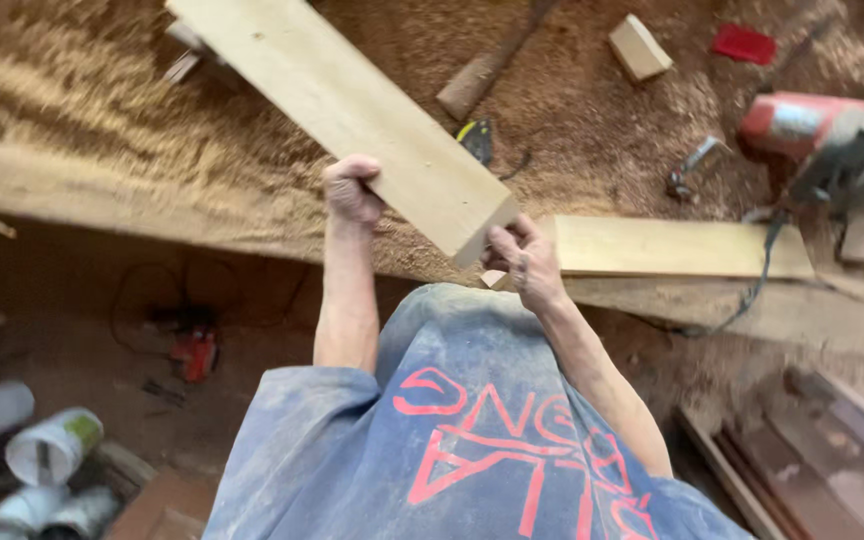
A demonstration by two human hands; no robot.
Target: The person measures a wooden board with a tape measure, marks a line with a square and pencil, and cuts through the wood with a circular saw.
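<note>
Long plank [352, 110] runs from far left to near centre across the bench [102, 190]. Second board [672, 247] lies right of its near end. Power saw [832, 140] stands far right; small block [639, 46] beyond.

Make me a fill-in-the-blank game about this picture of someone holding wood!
1. Both hands grip one long pale wooden ____, tilted over the workbench.
2. The left hand holds the board's side edge, and the right hand holds its near ____.
3. The bench top is covered in ____.
4. The power tool at the right of the bench has a body coloured ____.

Missing words: board; end; sawdust; red
</note>
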